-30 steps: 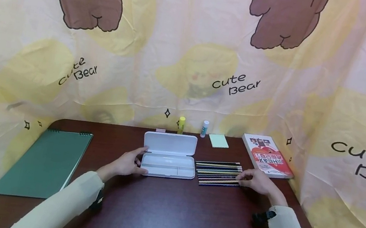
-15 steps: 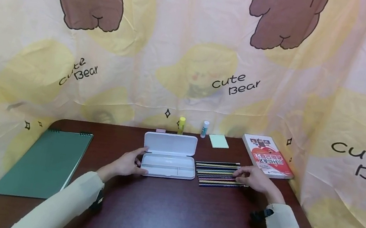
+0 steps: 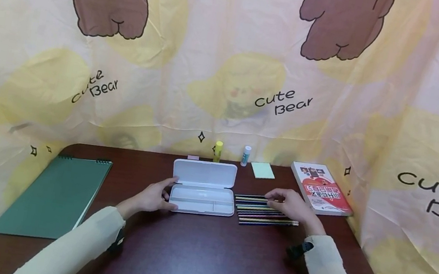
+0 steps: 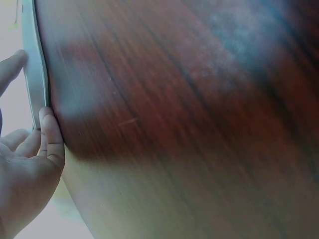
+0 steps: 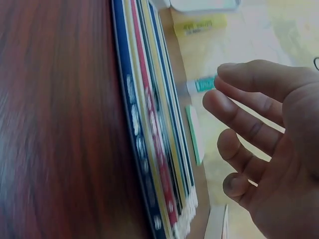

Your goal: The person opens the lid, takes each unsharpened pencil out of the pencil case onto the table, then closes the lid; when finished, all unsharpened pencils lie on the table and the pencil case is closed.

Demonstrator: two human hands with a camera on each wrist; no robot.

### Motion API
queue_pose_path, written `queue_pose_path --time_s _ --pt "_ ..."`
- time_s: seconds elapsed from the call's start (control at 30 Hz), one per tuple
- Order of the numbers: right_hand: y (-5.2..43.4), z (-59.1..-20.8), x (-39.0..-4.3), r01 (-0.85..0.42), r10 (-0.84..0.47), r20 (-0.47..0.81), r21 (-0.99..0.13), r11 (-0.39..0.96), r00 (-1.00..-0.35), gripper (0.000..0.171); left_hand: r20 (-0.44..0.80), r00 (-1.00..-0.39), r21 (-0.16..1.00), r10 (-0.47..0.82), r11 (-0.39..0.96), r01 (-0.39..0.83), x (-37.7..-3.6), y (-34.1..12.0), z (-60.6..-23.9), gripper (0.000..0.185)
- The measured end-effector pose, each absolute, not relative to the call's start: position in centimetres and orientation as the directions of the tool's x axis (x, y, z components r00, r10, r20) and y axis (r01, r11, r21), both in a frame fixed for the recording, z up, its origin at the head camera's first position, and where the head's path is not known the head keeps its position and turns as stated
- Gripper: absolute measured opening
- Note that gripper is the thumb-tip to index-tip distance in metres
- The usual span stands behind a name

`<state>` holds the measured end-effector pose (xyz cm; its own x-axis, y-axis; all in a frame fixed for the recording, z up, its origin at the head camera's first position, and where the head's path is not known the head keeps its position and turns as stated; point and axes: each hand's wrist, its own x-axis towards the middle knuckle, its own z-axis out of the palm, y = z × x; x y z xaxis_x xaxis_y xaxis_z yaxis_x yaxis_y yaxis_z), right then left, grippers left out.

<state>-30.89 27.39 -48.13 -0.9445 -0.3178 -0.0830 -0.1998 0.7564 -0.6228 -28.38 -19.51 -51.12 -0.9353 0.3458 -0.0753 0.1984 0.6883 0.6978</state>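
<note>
Resting my left hand (image 3: 149, 198) against the left end of the open white pencil case (image 3: 202, 192), thumb and fingertips touching its edge, fingers nearly straight, not wrapped around it. Case sits at the middle of the table (image 3: 201, 257), lid laid back toward the far edge. Row of coloured pencils (image 3: 259, 210) lies just right of the case, parallel to the table's near edge. My right hand (image 3: 292, 204) hovers over the far pencils of the row; wrist view shows fingers (image 5: 249, 127) spread, loosely bent, gripping nothing. Whether any fingertip touches a pencil, I cannot tell. Green notebook (image 3: 53, 195) lies at the left edge, red book (image 3: 322, 190) near the far right corner.
</note>
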Motion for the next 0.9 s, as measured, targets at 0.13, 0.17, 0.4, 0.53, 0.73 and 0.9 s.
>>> queue_pose_path --time_s 0.13,0.17,0.4,0.53,0.73,0.9 --pt "25.9 -48.1 -31.5 -0.224 -0.340 -0.064 -0.636 0.738 -0.938 0.024 -0.064 -0.935 0.694 0.350 0.689 0.210 -28.4 -19.5 -51.2 0.099" --pt "25.4 -48.1 -31.6 -0.226 -0.342 -0.062 -0.637 0.737 -0.938 0.024 -0.062 -0.934 0.692 0.351 0.689 0.213 -28.4 -19.5 -51.2 0.099" --pt "22.8 -47.7 -32.3 -0.247 -0.358 -0.047 -0.639 0.728 -0.933 0.023 -0.061 -0.933 0.692 0.354 0.689 0.216 -28.4 -19.5 -51.1 0.099" --pt "21.4 -47.8 -32.9 -0.255 -0.354 -0.027 -0.642 0.723 -0.935 0.025 -0.057 -0.933 0.688 0.354 0.691 0.220 -28.4 -19.5 -51.2 0.099" --pt "19.7 -47.8 -33.7 -0.282 -0.374 0.009 -0.672 0.685 -0.928 0.032 -0.071 -0.935 0.691 0.347 0.693 0.205 -28.4 -19.5 -51.1 0.100" --pt "18.3 -47.8 -34.2 -0.303 -0.389 0.026 -0.677 0.671 -0.921 0.040 -0.086 -0.937 0.693 0.338 0.696 0.187 -28.3 -19.5 -51.1 0.100"
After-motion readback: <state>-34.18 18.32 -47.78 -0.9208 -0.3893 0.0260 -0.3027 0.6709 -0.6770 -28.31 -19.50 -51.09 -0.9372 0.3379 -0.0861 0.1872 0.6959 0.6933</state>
